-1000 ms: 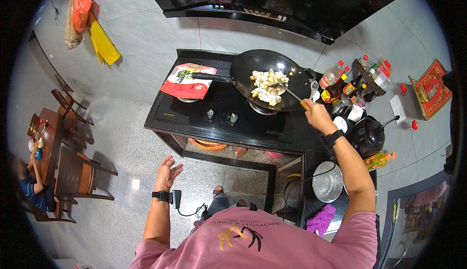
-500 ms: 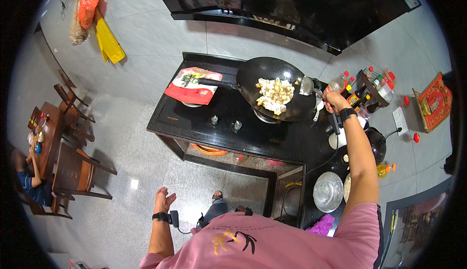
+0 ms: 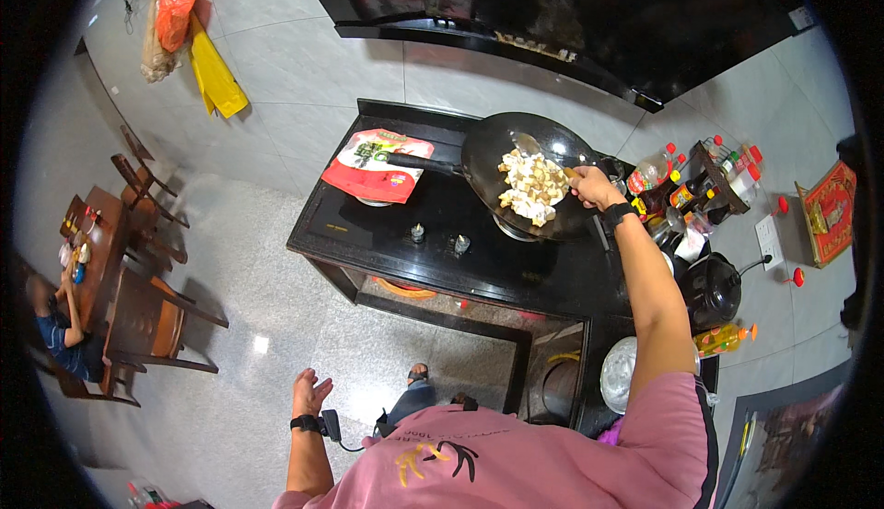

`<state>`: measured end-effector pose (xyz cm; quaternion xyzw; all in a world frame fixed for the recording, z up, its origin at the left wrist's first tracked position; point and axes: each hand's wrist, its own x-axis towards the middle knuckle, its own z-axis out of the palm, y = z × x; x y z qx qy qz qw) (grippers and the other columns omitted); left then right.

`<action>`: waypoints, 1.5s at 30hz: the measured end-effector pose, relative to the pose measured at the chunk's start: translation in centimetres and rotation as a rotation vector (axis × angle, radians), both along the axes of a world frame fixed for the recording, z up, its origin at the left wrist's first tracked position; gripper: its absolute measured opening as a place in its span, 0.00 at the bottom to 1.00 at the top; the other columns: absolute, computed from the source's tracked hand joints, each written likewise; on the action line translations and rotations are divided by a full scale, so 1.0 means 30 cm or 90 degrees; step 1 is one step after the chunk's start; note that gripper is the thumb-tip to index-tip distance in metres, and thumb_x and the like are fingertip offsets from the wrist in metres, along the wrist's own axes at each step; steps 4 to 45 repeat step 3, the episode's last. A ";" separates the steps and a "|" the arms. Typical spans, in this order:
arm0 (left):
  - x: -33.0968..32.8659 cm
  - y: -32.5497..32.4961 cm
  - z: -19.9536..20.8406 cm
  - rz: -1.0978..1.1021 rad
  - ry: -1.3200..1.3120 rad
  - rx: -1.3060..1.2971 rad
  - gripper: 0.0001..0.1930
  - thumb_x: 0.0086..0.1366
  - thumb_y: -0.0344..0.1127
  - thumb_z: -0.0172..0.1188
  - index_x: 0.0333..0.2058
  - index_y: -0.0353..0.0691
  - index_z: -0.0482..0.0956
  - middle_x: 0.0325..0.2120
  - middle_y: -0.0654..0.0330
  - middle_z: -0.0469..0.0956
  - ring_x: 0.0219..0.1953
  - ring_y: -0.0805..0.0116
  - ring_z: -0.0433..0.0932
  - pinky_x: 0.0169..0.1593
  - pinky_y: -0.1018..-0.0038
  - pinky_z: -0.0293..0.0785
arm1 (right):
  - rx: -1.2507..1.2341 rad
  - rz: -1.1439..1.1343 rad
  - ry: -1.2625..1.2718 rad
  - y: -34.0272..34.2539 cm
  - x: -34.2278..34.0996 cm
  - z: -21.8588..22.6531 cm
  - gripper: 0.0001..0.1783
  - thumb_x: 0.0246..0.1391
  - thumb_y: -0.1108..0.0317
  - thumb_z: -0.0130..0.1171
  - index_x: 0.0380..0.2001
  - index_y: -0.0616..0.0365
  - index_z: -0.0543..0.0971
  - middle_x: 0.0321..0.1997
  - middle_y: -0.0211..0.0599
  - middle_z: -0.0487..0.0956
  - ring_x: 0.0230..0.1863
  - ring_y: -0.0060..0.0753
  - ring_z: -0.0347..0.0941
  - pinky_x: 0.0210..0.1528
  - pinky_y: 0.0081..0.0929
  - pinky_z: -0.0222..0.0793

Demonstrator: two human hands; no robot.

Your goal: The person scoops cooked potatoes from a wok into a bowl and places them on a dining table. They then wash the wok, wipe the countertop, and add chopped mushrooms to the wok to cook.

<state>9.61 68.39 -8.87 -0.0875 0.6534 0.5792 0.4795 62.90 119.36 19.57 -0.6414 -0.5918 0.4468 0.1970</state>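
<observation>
My right hand (image 3: pixel 597 188) is closed on the brown handle end of a metal cooking spatula (image 3: pixel 526 143) at the right rim of a black wok (image 3: pixel 483 136). The spatula's head lies inside the wok, at the far edge of a heap of pale, browned food pieces (image 3: pixel 534 187). I cannot make out exactly what the food is. The wok sits on a black stove top, its long handle pointing left over a red and white bag (image 3: pixel 378 166). My left hand (image 3: pixel 311 392) hangs low over the floor, empty, with its fingers apart.
Bottles (image 3: pixel 656 170) and a dark rack (image 3: pixel 723 177) stand right of the wok. A black pot (image 3: pixel 714 288), a yellow bottle (image 3: pixel 723 339) and a metal bowl (image 3: pixel 619 375) lie nearer me. A dark range hood (image 3: pixel 552 11) hangs above. A person (image 3: pixel 60 325) sits far left.
My right hand has moved left to the wok's rim, and the spatula's head has swung from the right side toward the food's far edge. My left hand stays about where it was.
</observation>
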 end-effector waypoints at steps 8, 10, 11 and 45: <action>-0.004 -0.004 -0.005 -0.026 -0.004 0.018 0.34 0.67 0.41 0.53 0.66 0.37 0.51 0.65 0.42 0.50 0.53 0.33 0.72 0.48 0.49 0.78 | 0.049 0.025 -0.080 -0.048 0.038 0.038 0.23 0.60 0.67 0.52 0.57 0.63 0.72 0.21 0.30 0.72 0.15 0.22 0.65 0.13 0.21 0.59; -0.004 -0.004 -0.005 -0.026 -0.004 0.018 0.34 0.67 0.41 0.53 0.66 0.37 0.51 0.65 0.42 0.50 0.53 0.33 0.72 0.48 0.49 0.78 | 0.049 0.025 -0.080 -0.048 0.038 0.038 0.23 0.60 0.67 0.52 0.57 0.63 0.72 0.21 0.30 0.72 0.15 0.22 0.65 0.13 0.21 0.59; -0.004 -0.004 -0.005 -0.026 -0.004 0.018 0.34 0.67 0.41 0.53 0.66 0.37 0.51 0.65 0.42 0.50 0.53 0.33 0.72 0.48 0.49 0.78 | 0.049 0.025 -0.080 -0.048 0.038 0.038 0.23 0.60 0.67 0.52 0.57 0.63 0.72 0.21 0.30 0.72 0.15 0.22 0.65 0.13 0.21 0.59; -0.004 -0.004 -0.005 -0.026 -0.004 0.018 0.34 0.67 0.41 0.53 0.66 0.37 0.51 0.65 0.42 0.50 0.53 0.33 0.72 0.48 0.49 0.78 | 0.049 0.025 -0.080 -0.048 0.038 0.038 0.23 0.60 0.67 0.52 0.57 0.63 0.72 0.21 0.30 0.72 0.15 0.22 0.65 0.13 0.21 0.59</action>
